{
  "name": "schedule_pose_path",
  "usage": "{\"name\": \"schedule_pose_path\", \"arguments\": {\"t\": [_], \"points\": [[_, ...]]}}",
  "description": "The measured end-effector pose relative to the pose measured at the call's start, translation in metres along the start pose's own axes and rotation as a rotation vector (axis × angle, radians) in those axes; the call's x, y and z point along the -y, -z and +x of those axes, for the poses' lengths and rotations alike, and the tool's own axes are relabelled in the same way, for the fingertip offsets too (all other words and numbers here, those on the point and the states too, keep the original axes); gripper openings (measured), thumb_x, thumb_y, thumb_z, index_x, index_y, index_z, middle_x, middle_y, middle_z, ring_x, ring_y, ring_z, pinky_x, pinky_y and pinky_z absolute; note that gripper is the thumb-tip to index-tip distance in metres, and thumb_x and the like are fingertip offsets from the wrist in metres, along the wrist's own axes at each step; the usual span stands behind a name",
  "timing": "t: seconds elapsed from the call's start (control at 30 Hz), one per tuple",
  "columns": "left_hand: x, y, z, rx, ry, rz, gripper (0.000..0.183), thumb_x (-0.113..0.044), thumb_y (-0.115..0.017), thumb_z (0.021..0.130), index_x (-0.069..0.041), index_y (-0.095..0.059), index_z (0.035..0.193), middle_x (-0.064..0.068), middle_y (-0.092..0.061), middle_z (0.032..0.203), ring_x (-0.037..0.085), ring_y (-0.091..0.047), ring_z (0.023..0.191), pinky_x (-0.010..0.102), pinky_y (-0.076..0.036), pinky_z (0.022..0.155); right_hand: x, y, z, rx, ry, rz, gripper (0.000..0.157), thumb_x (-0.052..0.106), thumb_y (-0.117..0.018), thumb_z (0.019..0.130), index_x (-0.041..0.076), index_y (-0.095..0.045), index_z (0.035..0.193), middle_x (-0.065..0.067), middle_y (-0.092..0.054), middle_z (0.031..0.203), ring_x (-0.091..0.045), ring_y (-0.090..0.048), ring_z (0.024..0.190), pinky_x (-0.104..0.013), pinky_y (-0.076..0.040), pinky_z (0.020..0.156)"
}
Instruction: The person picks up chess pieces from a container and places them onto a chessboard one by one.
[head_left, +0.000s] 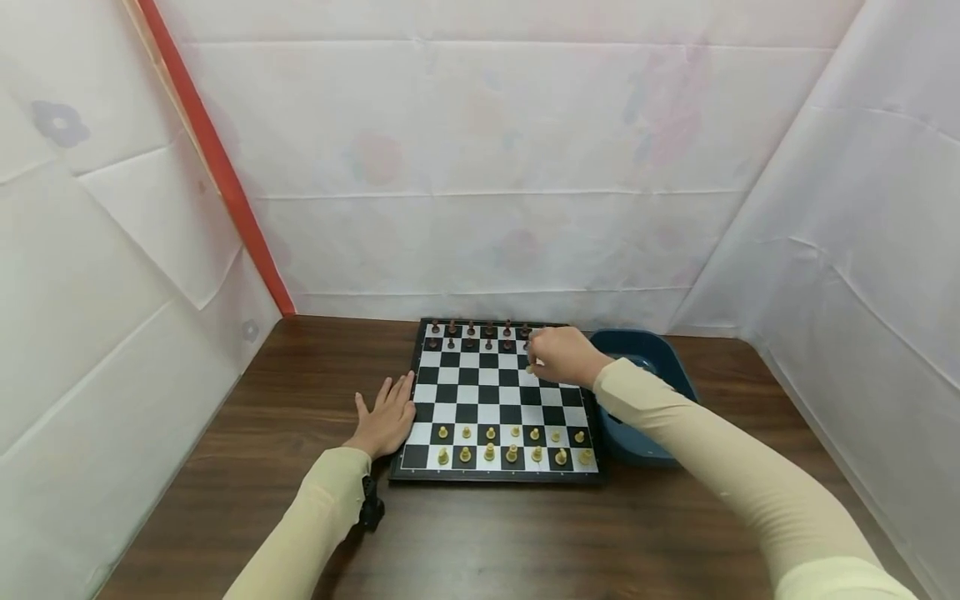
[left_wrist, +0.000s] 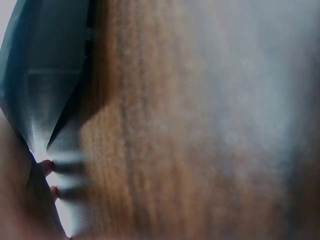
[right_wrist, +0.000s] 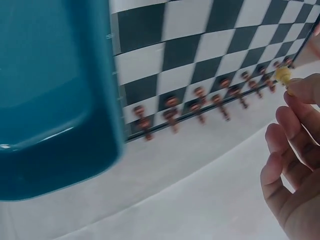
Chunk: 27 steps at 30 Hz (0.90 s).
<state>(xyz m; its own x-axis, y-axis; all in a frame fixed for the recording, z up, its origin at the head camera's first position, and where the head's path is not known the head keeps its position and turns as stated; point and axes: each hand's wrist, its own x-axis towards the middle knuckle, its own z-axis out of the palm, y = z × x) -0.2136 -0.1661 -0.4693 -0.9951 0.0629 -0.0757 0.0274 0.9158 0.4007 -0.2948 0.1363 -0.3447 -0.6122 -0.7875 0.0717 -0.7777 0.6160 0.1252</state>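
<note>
A black-and-white chessboard (head_left: 467, 393) lies on the table. My right hand (head_left: 562, 354) is over its far right part, thumb and fingertips pinching a yellow chess piece (right_wrist: 283, 75) in the right wrist view. Reddish-brown chess pieces (head_left: 471, 329) stand in two rows along the far edge. Two rows of yellow pieces (head_left: 489, 452) line the near edge. My left hand (head_left: 387, 417) rests with fingers spread against the board's left edge. In the left wrist view, only a few fingertips (left_wrist: 47, 167) show past the dark strap.
Close along the board's right side stands a blue plastic basin (head_left: 637, 446), partly covered by the right forearm. Brown wood-grain tabletop (head_left: 465, 542) surrounds the board. White sheeting (head_left: 480, 242) hangs behind and at both sides, with a red strip (head_left: 221, 162) at back left.
</note>
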Motion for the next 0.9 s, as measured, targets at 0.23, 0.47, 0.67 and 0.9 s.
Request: {"name": "schedule_pose_path", "arguments": {"t": [0.23,0.47,0.67,0.9], "points": [[-0.004,-0.003,0.002,0.001,0.001,0.009,0.056,-0.027,-0.021,0.103,-0.009,-0.008,0.155,0.016,-0.017,0.157,0.036,-0.005,0.144,0.069,0.013,0.101,0.023,0.001,0.021,0.036,0.074,0.022,0.014,0.023,-0.072,0.085,0.017,-0.071,0.073,0.004,-0.061,0.079,-0.007,-0.053,0.06,-0.024,-0.045,0.053],[-0.006,-0.006,0.004,0.0,0.007,0.008,0.056,-0.027,-0.02,0.103,-0.01,-0.008,0.155,0.016,-0.017,0.157,0.036,-0.005,0.144,0.068,0.014,0.101,0.053,0.006,0.037,0.07,0.186,0.028,0.007,0.021,-0.071,0.086,0.016,-0.074,0.082,0.004,-0.065,0.089,-0.008,-0.06,0.07,-0.022,-0.049,0.059],[-0.007,-0.005,0.006,0.005,0.018,0.008,0.056,-0.028,-0.02,0.103,-0.01,-0.008,0.155,0.016,-0.017,0.157,0.036,-0.005,0.144,0.068,0.014,0.101,0.08,0.002,0.053,0.058,0.271,-0.003,0.009,0.023,-0.069,0.087,0.017,-0.075,0.082,0.005,-0.064,0.085,-0.005,-0.058,0.066,-0.019,-0.048,0.057],[-0.008,-0.004,0.004,0.009,0.011,0.004,0.056,-0.028,-0.019,0.103,-0.01,-0.009,0.155,0.015,-0.017,0.157,0.036,-0.005,0.144,0.069,0.013,0.101,0.109,-0.003,0.066,0.1,0.334,-0.068,0.01,0.022,-0.066,0.089,0.018,-0.075,0.089,0.006,-0.065,0.089,-0.005,-0.059,0.07,-0.019,-0.048,0.059]]}}
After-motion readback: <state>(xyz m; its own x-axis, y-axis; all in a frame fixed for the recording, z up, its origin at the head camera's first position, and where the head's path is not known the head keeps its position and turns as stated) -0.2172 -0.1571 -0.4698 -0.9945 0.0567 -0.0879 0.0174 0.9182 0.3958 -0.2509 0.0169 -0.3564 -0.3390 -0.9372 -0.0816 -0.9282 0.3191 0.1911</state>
